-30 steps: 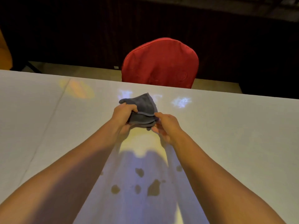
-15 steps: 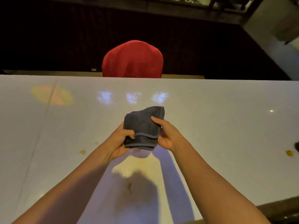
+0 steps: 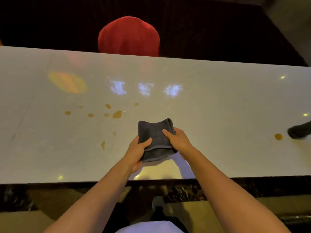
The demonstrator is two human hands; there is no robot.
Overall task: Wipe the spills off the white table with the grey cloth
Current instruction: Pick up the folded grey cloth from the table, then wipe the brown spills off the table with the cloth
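Note:
The folded grey cloth [image 3: 155, 139] is held a little above the white table [image 3: 218, 118], near its front edge. My left hand [image 3: 138, 151] grips the cloth's left side, thumb on top. My right hand [image 3: 178, 142] grips its right side. Several brown spills [image 3: 117, 114] lie on the table to the left and beyond the cloth, with another streak [image 3: 103, 145] nearer the front. One round spill [image 3: 278, 136] sits far to the right.
A red covered chair [image 3: 128, 37] stands behind the table's far edge. A dark object [image 3: 299, 132] lies at the right border next to the round spill. Light reflections mark the tabletop. The floor and my shoe show below the front edge.
The view has pulled back and tilted down, so the table's front edge and the spills show. Both hands drew the cloth nearer the front edge, still gripping it.

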